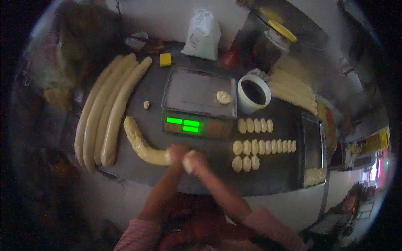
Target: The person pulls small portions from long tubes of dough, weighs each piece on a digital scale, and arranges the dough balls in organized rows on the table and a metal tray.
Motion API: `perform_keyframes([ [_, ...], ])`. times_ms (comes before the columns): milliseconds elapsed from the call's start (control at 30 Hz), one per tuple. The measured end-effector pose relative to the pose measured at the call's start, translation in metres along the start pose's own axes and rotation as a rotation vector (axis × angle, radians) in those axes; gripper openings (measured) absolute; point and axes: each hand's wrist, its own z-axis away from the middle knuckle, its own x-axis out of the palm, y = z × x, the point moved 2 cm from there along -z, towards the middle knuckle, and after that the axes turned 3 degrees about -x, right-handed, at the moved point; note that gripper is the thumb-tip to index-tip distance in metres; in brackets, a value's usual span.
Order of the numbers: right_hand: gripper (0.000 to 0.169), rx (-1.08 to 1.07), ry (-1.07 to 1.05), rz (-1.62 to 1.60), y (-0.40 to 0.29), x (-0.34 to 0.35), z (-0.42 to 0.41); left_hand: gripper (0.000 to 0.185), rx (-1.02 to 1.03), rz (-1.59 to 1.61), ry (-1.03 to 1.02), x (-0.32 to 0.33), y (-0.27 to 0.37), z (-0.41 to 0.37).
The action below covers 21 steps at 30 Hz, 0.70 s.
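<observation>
My left hand (176, 154) grips the near end of a thick, bent dough rope (143, 149) that curves away to the left on the dark worktop. Right beside it, my right hand (198, 163) is closed around a small dough piece (188, 161); blur hides whether that piece is still joined to the rope. Beyond my hands stands a digital scale (194, 91) with lit green displays. One dough lump (224, 97) sits at the right of its pan. Several cut dough pieces (263, 146) lie in three rows to the right of my hands.
Several long dough ropes (110, 116) lie at the left, and more dough strips (293, 84) at the far right. A white tub (254, 94) with dark contents stands beside the scale. Behind are a yellow block (165, 59) and a white bag (202, 36). A metal tray (314, 150) edges the right side.
</observation>
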Motion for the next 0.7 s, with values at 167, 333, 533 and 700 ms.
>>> perform_keyframes([
  [167, 0.037, -0.078, -0.124, -0.193, -0.116, -0.052, -0.048, 0.021, -0.275, 1.132, 0.291, 0.053, -0.103, -0.006],
  [333, 0.04, -0.868, -0.028, 0.356, -0.122, -0.1, -0.144, 0.016, -0.202, 1.331, 1.019, -0.039, -0.125, 0.113],
  [533, 0.042, -0.414, -0.238, 0.976, -0.146, -0.113, -0.152, 0.04, 0.239, 0.616, 0.481, -0.044, -0.04, 0.107],
  [700, 0.055, -1.092, -0.367, 0.983, -0.106, -0.137, -0.161, 0.06, 0.465, 0.303, 0.205, 0.004, -0.009, 0.076],
])
